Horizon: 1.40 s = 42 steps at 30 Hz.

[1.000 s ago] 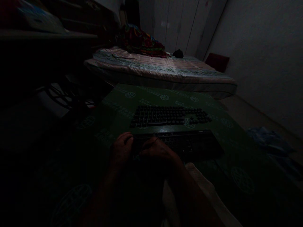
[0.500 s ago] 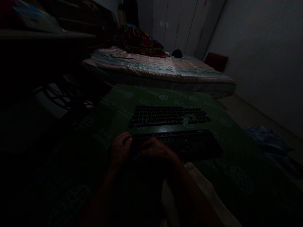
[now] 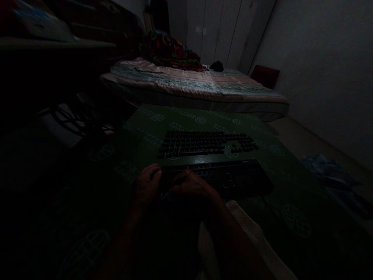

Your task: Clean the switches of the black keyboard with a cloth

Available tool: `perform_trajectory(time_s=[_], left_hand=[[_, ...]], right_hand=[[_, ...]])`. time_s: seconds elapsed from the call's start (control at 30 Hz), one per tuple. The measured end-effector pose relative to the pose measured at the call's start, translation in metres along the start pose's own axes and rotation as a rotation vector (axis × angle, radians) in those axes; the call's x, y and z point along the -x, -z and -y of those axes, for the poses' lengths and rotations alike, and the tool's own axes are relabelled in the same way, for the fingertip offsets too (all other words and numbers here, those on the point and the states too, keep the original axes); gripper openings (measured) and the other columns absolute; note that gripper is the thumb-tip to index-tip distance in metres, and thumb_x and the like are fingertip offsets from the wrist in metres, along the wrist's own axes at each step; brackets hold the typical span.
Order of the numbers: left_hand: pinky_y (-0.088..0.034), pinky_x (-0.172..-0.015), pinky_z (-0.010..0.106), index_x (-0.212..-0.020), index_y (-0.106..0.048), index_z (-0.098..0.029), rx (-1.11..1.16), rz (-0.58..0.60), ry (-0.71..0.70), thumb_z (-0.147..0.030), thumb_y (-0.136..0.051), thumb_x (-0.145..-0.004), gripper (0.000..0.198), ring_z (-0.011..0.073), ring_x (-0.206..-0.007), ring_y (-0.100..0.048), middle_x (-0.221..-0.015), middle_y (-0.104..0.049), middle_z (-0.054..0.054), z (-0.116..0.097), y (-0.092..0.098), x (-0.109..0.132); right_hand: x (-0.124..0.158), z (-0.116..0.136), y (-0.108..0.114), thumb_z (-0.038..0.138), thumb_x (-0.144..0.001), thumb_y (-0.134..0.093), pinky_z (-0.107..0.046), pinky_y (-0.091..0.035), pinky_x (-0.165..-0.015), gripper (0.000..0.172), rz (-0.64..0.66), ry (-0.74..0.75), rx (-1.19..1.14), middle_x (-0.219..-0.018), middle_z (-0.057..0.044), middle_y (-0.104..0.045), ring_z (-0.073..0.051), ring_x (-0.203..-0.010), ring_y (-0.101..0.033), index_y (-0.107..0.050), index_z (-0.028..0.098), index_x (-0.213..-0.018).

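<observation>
In dim light, a black keyboard base (image 3: 247, 177) lies across the green table. My left hand (image 3: 147, 182) is wrapped round its left end, thumb on the near side of the fingers. Over the left part of the base, my right hand (image 3: 190, 184) is closed in a pinch. Whatever its fingers hold is too dark to make out; a small pale bit shows just left of them. Behind the base, black keycaps (image 3: 195, 143) are laid out in keyboard order. A pale cloth (image 3: 247, 223) lies by my right forearm.
The green table (image 3: 186, 116) carries white printed emblems. Beyond it stands a bed (image 3: 204, 83) with a red floral blanket (image 3: 171, 52). A dark desk or shelf (image 3: 58, 44) is at left. Crumpled fabric (image 3: 332, 171) lies on the floor at right.
Both hands keep nearly the same place and grip. The whole view has shifted very slightly.
</observation>
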<state>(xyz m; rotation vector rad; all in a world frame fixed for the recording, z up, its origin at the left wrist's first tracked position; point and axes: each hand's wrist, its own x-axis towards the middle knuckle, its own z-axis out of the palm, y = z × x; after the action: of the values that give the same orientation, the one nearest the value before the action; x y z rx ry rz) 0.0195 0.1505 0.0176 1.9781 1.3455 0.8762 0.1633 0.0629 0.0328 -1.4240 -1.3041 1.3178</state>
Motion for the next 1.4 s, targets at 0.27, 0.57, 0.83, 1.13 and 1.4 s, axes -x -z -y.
perform_trajectory(time_s=[0.27, 0.57, 0.83, 1.13, 1.4], left_hand=[[-0.045, -0.095, 0.037, -0.077, -0.064, -0.021, -0.003, -0.021, -0.025, -0.038, -0.046, -0.068, 0.026, 0.0233, -0.101, -0.059, -0.106, -0.065, 0.007, 0.005, -0.001, -0.002], [-0.046, -0.094, 0.037, -0.077, -0.064, -0.021, 0.014, -0.024, -0.014, -0.04, -0.047, -0.067, 0.028, 0.0234, -0.099, -0.06, -0.104, -0.066, 0.007, 0.004, 0.0, -0.002], [-0.047, -0.093, 0.036, -0.079, -0.064, -0.022, 0.009, -0.025, -0.03, -0.04, -0.047, -0.069, 0.027, 0.0227, -0.099, -0.06, -0.104, -0.066, 0.007, 0.004, 0.001, -0.001], [-0.046, -0.094, 0.035, -0.078, -0.065, -0.021, -0.013, -0.017, -0.013, -0.039, -0.047, -0.068, 0.028, 0.023, -0.1, -0.06, -0.107, -0.066, 0.007, 0.004, 0.001, -0.002], [-0.045, -0.094, 0.034, -0.08, -0.065, -0.019, -0.005, -0.001, -0.023, -0.038, -0.046, -0.07, 0.029, 0.0223, -0.101, -0.059, -0.108, -0.065, 0.007, 0.003, 0.0, 0.001]], right_hand=[[0.006, 0.011, 0.001, 0.017, -0.062, -0.058, -0.018, -0.036, -0.05, 0.006, -0.015, -0.024, 0.014, -0.055, 0.004, -0.054, -0.007, -0.051, -0.047, -0.061, 0.013, -0.06], [0.003, 0.007, 0.001, 0.017, -0.062, -0.061, -0.018, -0.035, -0.05, 0.004, 0.002, -0.031, -0.035, -0.055, 0.004, -0.056, -0.007, -0.051, -0.048, -0.062, 0.013, -0.059], [0.004, 0.006, 0.001, 0.016, -0.064, -0.058, -0.017, -0.032, -0.046, 0.005, 0.025, -0.021, -0.048, -0.056, 0.004, -0.055, -0.006, -0.048, -0.045, -0.061, 0.013, -0.062], [0.004, 0.008, 0.0, 0.02, -0.065, -0.06, -0.017, -0.034, -0.048, 0.007, -0.009, 0.014, -0.105, -0.058, 0.004, -0.054, -0.007, -0.052, -0.045, -0.063, 0.013, -0.063], [0.0, 0.008, -0.007, 0.02, -0.067, -0.058, -0.017, -0.034, -0.05, 0.011, -0.101, 0.086, 0.074, -0.061, 0.002, -0.056, -0.007, -0.055, -0.047, -0.066, 0.013, -0.067]])
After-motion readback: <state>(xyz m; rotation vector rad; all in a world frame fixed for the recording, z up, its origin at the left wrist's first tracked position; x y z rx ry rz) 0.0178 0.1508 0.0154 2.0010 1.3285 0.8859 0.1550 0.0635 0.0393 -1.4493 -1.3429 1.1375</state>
